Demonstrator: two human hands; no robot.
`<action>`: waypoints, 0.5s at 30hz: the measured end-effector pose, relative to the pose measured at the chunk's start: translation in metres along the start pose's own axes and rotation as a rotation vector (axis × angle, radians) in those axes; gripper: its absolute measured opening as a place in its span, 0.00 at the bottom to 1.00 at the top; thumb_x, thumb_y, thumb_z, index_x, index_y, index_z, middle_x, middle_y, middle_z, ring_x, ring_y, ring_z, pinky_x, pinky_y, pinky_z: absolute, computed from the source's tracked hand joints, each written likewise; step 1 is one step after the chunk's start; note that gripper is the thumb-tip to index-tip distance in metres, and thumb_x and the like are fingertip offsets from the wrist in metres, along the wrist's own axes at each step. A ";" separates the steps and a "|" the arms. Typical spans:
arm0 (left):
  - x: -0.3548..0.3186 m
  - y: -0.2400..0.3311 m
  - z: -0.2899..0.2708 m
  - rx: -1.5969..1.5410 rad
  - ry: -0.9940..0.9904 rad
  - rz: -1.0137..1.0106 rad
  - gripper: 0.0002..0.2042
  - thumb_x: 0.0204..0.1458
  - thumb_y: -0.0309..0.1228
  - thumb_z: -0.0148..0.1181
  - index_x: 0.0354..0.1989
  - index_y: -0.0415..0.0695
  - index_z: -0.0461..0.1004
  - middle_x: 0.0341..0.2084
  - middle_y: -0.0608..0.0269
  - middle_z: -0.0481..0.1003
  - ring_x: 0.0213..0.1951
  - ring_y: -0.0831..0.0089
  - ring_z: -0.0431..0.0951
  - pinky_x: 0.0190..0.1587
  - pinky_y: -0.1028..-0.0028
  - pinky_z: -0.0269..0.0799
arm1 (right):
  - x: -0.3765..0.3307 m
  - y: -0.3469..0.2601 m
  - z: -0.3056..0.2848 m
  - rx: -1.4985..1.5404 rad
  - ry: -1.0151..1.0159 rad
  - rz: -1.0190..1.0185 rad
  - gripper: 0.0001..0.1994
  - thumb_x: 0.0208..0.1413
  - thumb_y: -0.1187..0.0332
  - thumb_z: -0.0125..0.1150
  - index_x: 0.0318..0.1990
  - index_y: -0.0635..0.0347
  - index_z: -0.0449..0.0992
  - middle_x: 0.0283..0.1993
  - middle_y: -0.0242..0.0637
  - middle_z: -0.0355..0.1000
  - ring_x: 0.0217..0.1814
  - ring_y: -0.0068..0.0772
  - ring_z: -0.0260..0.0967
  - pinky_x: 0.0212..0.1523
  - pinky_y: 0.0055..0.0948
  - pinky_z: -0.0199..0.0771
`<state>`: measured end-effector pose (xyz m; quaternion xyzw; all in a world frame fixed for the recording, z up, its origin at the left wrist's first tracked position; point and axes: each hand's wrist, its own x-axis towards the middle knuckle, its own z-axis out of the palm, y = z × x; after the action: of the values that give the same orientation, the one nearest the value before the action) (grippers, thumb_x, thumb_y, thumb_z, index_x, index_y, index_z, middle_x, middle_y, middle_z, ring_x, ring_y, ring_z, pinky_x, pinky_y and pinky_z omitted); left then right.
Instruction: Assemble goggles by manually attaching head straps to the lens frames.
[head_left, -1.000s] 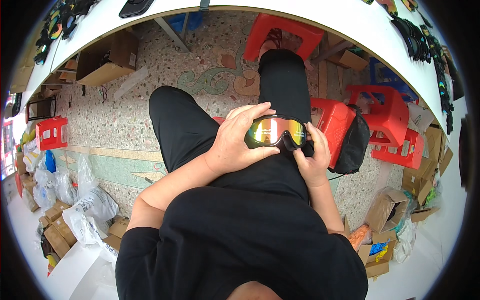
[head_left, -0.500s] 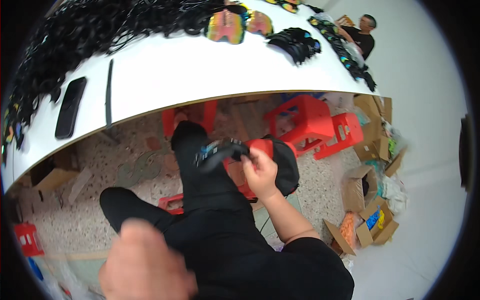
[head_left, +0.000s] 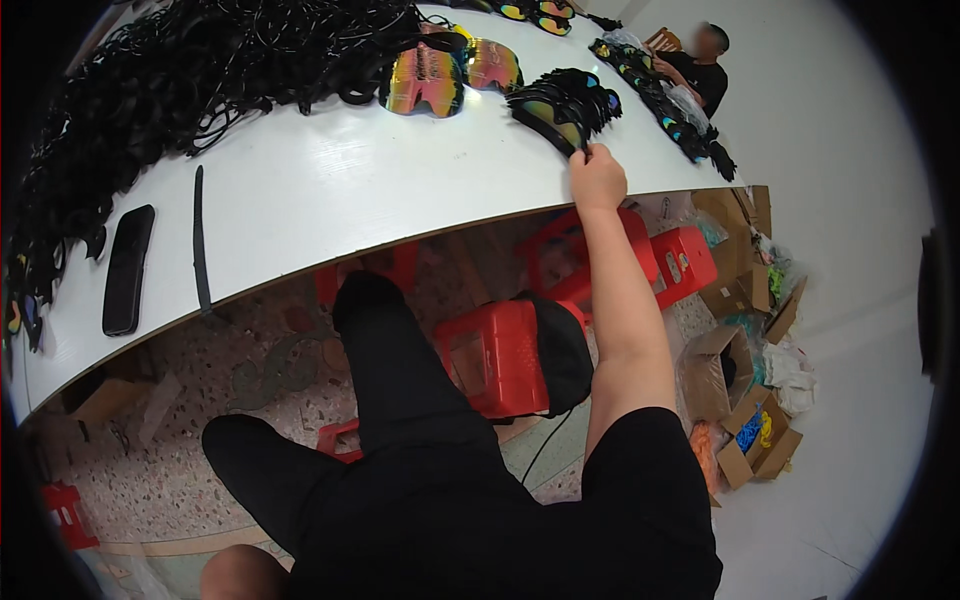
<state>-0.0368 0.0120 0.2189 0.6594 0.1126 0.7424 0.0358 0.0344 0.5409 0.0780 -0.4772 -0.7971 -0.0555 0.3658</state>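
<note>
The goggles [head_left: 562,108] lie on the white counter [head_left: 330,190] at the end of my outstretched right arm, dark-framed with mirrored lenses, stacked in a short fanned row; my right hand [head_left: 597,178] is clenched on the near edge of the nearest pair, thumb and fingers pinching its black frame, knuckles toward me; the hand sits right at the counter's rim. My left hand [head_left: 238,572] is far back from there, low by my left knee, only its top showing, so I cannot tell whether it is closed or released. Just left of my right hand and further in, two more pairs [head_left: 450,72] with orange-pink lenses rest lens-up; beyond them and far to the left spreads a big heap of black straps [head_left: 190,70]; well left of the hand, near the counter's edge, lie a black phone [head_left: 128,270] and a thin black strip [head_left: 200,238] side by side, apart from each other. Beyond my hand to the right runs another row of goggles [head_left: 665,105], and a person [head_left: 700,65] in black sits at its far end. Below my arm, under the counter, stand red stools [head_left: 490,355]; to the right of my elbow, open cardboard boxes [head_left: 740,400] sit on the floor.
</note>
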 end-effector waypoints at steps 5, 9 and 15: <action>-0.012 0.001 0.001 0.303 -0.007 0.100 0.05 0.60 0.27 0.46 0.37 0.46 0.69 0.27 0.55 0.76 0.23 0.64 0.78 0.28 0.67 0.71 | 0.016 -0.008 0.006 -0.121 -0.088 0.131 0.14 0.56 0.55 0.56 0.41 0.54 0.79 0.36 0.48 0.79 0.39 0.53 0.78 0.41 0.48 0.77; -0.012 0.004 -0.002 0.334 0.055 0.105 0.09 0.58 0.25 0.48 0.44 0.45 0.72 0.27 0.58 0.76 0.23 0.66 0.78 0.28 0.68 0.71 | 0.014 -0.023 0.004 -0.187 -0.164 0.102 0.15 0.57 0.55 0.55 0.42 0.56 0.78 0.38 0.48 0.79 0.41 0.53 0.78 0.43 0.48 0.76; -0.015 0.028 -0.006 0.236 0.015 0.032 0.11 0.58 0.25 0.48 0.47 0.45 0.72 0.27 0.59 0.76 0.23 0.66 0.77 0.28 0.69 0.71 | -0.015 -0.027 0.001 -0.059 -0.001 0.010 0.31 0.49 0.44 0.66 0.52 0.60 0.73 0.52 0.48 0.72 0.56 0.51 0.70 0.53 0.47 0.71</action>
<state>-0.0379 -0.0194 0.2096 0.6551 0.1887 0.7296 -0.0547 0.0167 0.5161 0.0750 -0.4919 -0.7929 -0.0766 0.3514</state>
